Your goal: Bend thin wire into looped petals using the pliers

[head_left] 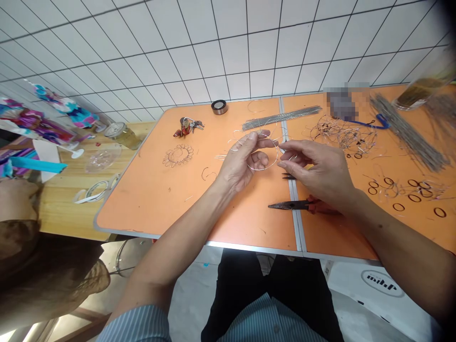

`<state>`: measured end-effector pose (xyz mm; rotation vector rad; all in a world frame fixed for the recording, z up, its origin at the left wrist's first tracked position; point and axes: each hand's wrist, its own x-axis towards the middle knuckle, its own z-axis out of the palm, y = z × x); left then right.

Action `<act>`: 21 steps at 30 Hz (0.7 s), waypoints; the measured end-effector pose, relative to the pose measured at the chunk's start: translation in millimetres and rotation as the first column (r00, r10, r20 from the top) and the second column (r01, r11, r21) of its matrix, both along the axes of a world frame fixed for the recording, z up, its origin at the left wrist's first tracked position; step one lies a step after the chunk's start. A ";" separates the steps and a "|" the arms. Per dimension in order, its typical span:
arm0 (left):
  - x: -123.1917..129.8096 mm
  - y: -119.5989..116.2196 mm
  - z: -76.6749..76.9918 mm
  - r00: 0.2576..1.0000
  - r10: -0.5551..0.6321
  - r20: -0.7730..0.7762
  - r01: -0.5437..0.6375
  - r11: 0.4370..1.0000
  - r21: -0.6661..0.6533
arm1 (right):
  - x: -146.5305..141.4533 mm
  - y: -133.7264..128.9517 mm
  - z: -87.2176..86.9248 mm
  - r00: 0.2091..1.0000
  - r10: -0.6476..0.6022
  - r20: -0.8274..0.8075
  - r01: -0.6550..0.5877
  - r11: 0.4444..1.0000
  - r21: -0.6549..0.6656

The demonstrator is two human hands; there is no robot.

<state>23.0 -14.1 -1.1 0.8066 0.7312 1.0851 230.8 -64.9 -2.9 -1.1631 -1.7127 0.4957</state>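
My left hand (242, 159) pinches a thin silvery wire ring (268, 167) with small loops along its upper side, held above the orange table. My right hand (315, 166) meets the ring's right edge, its thumb and fingers closed on thin wire there. Just below the right hand, dark plier tips (288, 176) stick out. Under my right wrist lie needle-nose pliers (290, 205) with red handles, pointing left across the table's seam. A looped wire ring (178, 156) of similar make rests on the table to the left.
Behind my hands lies a bundle of straight wires (281, 117), with a tape roll (219, 107) and keys (188, 126) farther left. Tangled wire (344, 133), dark rings (414, 198) and a thicker wire bundle (409, 133) cover the right. Another person's arm (17, 199) is at left.
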 end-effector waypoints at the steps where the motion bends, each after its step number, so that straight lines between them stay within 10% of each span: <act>1: -0.3 0.4 -0.7 1.000 -0.002 -0.003 0.002 1.000 0.019 | 0.7 0.6 -0.4 1.000 -0.001 0.016 0.000 1.000 0.015; 8: 1.6 -2.3 -2.4 0.986 0.055 -0.156 -0.034 0.990 0.138 | 2.3 1.5 -7.8 0.988 0.001 0.156 -0.030 0.983 0.180; 15: 0.8 -2.6 -5.1 0.970 0.142 -0.199 -0.092 0.966 0.242 | -4.0 -0.3 -3.6 0.950 -0.120 -0.287 0.080 0.986 -0.148; 21: 2.5 -3.7 -12.7 0.973 0.161 -0.168 -0.100 0.941 0.322 | -10.8 -4.0 5.3 0.938 -0.110 -0.328 0.044 0.979 -0.201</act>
